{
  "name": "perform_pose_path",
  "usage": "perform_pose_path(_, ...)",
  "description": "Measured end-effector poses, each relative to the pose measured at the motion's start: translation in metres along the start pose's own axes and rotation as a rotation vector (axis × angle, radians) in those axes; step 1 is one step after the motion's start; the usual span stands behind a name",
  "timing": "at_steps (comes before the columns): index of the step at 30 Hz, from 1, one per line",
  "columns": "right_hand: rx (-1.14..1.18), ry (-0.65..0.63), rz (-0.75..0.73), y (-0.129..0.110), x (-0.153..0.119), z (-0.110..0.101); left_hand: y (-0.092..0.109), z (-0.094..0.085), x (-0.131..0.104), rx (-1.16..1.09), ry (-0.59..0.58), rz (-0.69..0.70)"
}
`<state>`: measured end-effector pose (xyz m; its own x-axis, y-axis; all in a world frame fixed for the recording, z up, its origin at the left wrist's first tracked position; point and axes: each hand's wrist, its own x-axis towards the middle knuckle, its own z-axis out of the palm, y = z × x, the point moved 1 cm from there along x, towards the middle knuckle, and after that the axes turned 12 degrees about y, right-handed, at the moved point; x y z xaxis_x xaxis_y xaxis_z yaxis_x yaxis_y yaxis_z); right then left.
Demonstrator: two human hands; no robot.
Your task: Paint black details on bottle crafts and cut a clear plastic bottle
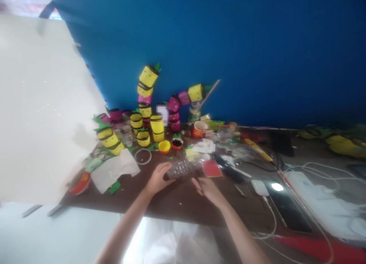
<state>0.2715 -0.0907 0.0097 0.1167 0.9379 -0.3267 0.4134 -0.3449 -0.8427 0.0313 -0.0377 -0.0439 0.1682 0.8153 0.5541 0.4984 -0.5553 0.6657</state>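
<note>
A clear ridged plastic bottle (183,168) lies sideways just above the brown table, tilted slightly up to the right. Around its left end wrap the fingers of my left hand (160,178). My right hand (210,189) is closed just below the bottle's right part, fingers pointing up at it. A small dark thing seems to be in those fingers, too blurred to name. Behind the bottle's right end lies a red square of paper (212,168). A clear ring (143,156) rests left of my left hand.
Yellow and magenta pots with green leaves, such as the stacked yellow one (148,76), stand along the blue wall (257,58). White paper (114,170) lies left. A yellow cutter (259,149), a black phone (288,206), cables and a white power strip (317,203) occupy the right.
</note>
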Motion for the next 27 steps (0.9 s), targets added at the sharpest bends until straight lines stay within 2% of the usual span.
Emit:
perform_pose_path(11, 0.046, -0.055, 0.022, 0.014, 0.005, -0.001, 0.0, 0.001, -0.001, -0.016, 0.015, 0.048)
perform_pose_path(18, 0.001, -0.078, 0.032, 0.008, 0.013, -0.005, 0.001, 0.0, 0.001, -0.033, 0.031, 0.086)
perform_pose_path(27, -0.085, -0.016, -0.018, 0.006, 0.007, -0.004, 0.002, -0.001, 0.002, -0.022, 0.019, 0.017)
